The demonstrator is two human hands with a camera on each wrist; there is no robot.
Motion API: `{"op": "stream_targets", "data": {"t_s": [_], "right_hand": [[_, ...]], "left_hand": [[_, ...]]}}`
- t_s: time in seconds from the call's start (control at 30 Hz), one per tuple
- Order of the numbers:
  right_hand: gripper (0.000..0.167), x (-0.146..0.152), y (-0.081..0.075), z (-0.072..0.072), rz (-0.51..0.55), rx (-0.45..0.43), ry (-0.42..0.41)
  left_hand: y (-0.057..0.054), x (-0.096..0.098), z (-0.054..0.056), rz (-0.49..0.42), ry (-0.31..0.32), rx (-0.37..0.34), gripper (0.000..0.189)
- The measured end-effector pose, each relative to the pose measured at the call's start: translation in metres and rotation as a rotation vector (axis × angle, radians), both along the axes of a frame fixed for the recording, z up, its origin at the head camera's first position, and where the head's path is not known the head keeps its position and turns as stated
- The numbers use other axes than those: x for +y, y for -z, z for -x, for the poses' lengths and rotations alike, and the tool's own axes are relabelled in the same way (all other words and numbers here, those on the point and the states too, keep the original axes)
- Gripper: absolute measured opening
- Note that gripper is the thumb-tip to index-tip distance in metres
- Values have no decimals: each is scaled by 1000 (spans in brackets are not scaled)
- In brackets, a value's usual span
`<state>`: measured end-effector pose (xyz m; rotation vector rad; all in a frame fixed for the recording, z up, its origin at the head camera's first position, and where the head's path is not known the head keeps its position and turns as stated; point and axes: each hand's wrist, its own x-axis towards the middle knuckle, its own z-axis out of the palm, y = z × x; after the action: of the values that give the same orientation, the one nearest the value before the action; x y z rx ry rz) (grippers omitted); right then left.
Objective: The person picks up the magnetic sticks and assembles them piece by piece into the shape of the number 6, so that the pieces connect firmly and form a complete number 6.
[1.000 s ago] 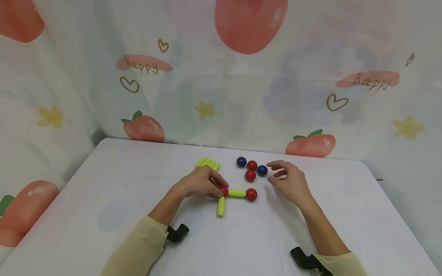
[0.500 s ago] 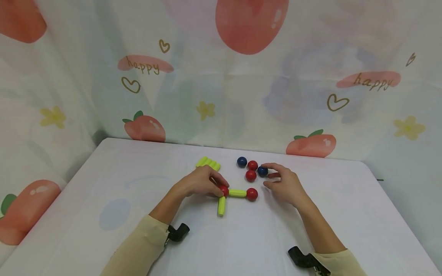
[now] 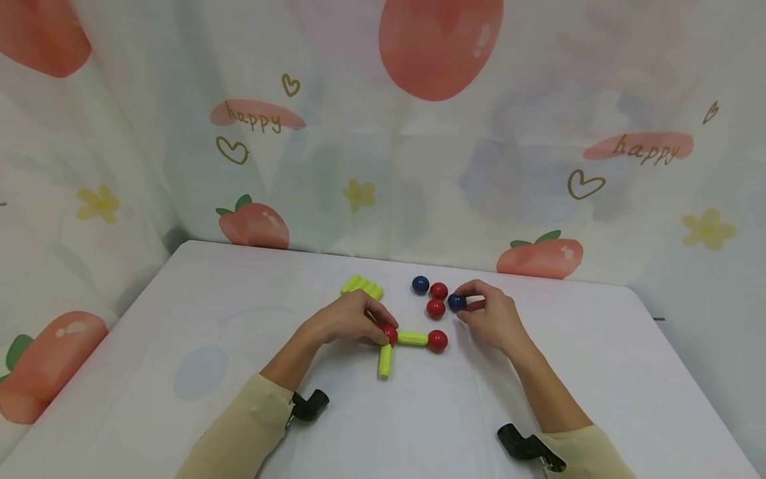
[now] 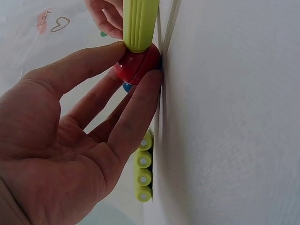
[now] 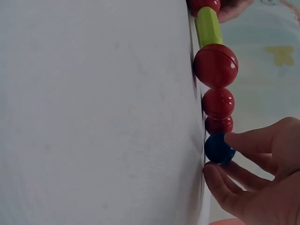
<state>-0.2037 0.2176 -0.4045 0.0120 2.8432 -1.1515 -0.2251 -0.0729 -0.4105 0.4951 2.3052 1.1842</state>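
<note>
In the head view my left hand [image 3: 350, 319] pinches a red ball [image 3: 391, 332] at the corner of an L-shaped piece lying on the table. From that ball one yellow-green rod [image 3: 413, 339] runs right to another red ball [image 3: 437, 341], and a second rod [image 3: 384, 362] points toward me. The left wrist view shows thumb and fingers around the red corner ball [image 4: 137, 65]. To the right, my right hand [image 3: 493, 316] holds a dark blue ball [image 3: 457, 303] between thumb and fingers; in the right wrist view that blue ball [image 5: 218, 148] sits at table level.
Two loose red balls [image 3: 435, 309] and another blue ball [image 3: 421, 285] lie just left of the right hand. Behind the left hand, several yellow-green rods [image 3: 362, 286] lie side by side. A printed cloth [image 3: 395, 166] hangs behind the white table [image 3: 287, 266].
My right hand has moved left to the near blue ball, and its thumb and fingers have closed around it. The left hand keeps its grip on the red corner ball.
</note>
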Motion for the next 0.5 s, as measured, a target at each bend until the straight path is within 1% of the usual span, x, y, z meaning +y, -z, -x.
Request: {"op": "stream_targets", "data": {"t_s": [0.17, 0.3, 0.4, 0.5], "right_hand": [[30, -3, -1, 6, -6, -6, 31], [25, -3, 0, 10, -20, 4, 32], [25, -2, 0, 12, -22, 9, 29], [29, -1, 0, 13, -18, 4, 19]], "left_hand": [[-1, 0, -1, -2, -3, -8, 21], [-1, -1, -2, -3, 0, -7, 21], [-2, -1, -2, -6, 5, 4, 21], [-2, -1, -2, -8, 3, 6, 21]]}}
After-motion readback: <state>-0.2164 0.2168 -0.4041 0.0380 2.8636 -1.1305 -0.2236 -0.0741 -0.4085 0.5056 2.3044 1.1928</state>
